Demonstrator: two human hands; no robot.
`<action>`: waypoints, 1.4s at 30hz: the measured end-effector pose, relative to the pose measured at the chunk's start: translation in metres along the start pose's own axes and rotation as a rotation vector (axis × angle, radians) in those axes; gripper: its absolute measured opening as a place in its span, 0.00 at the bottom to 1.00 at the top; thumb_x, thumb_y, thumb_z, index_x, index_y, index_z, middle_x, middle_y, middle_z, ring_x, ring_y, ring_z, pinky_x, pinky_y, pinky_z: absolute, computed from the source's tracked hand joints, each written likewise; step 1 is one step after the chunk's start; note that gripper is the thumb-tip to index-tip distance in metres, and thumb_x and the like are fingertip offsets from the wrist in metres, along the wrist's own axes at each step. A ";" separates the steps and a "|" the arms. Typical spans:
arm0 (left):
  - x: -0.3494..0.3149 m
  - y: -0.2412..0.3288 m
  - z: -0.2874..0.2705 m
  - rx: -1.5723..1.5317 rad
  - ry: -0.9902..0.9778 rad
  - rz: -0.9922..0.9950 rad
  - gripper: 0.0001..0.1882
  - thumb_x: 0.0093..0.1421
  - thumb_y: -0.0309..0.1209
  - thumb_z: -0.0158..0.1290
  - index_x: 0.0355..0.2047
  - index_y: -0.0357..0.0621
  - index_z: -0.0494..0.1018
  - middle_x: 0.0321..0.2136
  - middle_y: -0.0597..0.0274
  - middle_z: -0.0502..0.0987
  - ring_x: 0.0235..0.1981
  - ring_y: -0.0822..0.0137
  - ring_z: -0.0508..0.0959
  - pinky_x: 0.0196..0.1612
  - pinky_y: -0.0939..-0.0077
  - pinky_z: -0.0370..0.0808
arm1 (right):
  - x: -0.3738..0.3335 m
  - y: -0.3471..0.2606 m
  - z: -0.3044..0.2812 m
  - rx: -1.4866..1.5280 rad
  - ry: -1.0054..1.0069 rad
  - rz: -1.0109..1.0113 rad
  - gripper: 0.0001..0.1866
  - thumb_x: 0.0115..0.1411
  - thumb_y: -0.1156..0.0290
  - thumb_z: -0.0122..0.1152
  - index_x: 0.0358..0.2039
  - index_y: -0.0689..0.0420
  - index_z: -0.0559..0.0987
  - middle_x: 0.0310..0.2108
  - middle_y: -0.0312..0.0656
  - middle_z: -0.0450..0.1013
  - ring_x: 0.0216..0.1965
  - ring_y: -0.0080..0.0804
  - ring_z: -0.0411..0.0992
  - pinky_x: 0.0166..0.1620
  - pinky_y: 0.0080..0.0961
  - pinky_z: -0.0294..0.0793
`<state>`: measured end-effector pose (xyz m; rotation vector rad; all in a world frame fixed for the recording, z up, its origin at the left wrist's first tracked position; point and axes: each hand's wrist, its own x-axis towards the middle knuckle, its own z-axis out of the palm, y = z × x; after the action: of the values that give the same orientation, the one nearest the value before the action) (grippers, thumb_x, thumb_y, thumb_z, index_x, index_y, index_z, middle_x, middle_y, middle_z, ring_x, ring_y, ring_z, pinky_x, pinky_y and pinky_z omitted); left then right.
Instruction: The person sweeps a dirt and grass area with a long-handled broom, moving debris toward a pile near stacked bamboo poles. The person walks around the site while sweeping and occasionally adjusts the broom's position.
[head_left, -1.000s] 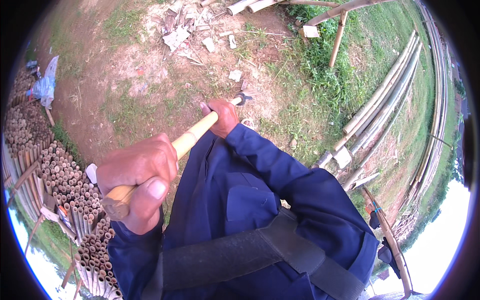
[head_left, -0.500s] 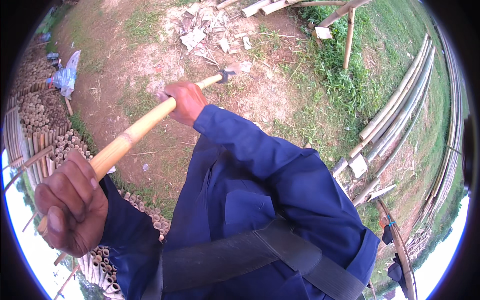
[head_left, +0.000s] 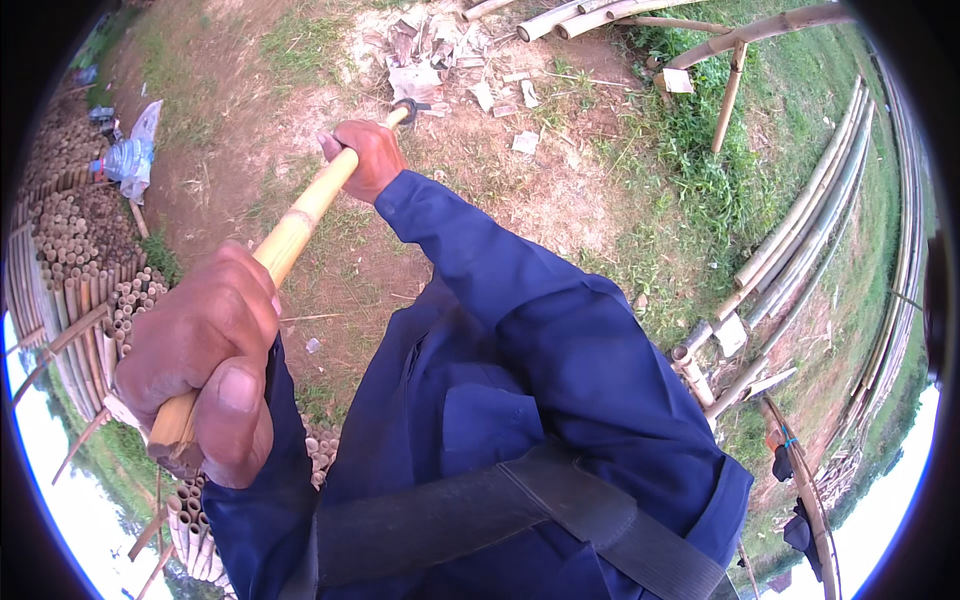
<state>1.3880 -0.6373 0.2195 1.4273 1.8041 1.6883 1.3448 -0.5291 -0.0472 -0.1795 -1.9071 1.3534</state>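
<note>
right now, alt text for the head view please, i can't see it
The left hand grips a yellow pole near one end, and the right hand holds it farther along, toward a dark tool head over patchy ground. Cut bamboo is stacked at left; long poles lie at right.

pole [head_left: 300, 220] partly hidden by left hand [head_left: 205, 350], dark tip [head_left: 406, 111] too small to identify, bamboo lengths [head_left: 590, 22] cropped at top
</note>
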 end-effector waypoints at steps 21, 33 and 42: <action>0.006 -0.021 -0.130 0.052 0.080 0.023 0.16 0.60 0.33 0.50 0.17 0.49 0.60 0.11 0.71 0.60 0.12 0.72 0.59 0.25 0.71 0.61 | 0.064 -0.014 0.110 0.069 -0.137 -0.035 0.17 0.59 0.70 0.63 0.17 0.61 0.69 0.16 0.50 0.66 0.21 0.53 0.67 0.27 0.45 0.65; 0.054 -0.018 -0.054 -0.420 0.102 -0.107 0.16 0.60 0.31 0.51 0.16 0.48 0.62 0.08 0.70 0.62 0.10 0.71 0.62 0.22 0.73 0.64 | 0.011 -0.032 -0.073 -0.184 -0.281 0.218 0.17 0.60 0.71 0.61 0.16 0.61 0.70 0.14 0.49 0.65 0.18 0.51 0.68 0.25 0.45 0.65; 0.103 -0.036 0.015 -0.183 0.150 -0.091 0.16 0.58 0.32 0.49 0.16 0.44 0.61 0.12 0.62 0.64 0.13 0.70 0.62 0.23 0.71 0.62 | 0.061 0.046 -0.071 0.006 -0.154 0.069 0.16 0.59 0.70 0.60 0.17 0.60 0.68 0.15 0.48 0.65 0.19 0.52 0.67 0.26 0.44 0.65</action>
<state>1.3349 -0.5405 0.2248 1.1549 1.7083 1.9023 1.3349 -0.4253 -0.0461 -0.1432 -2.0409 1.4552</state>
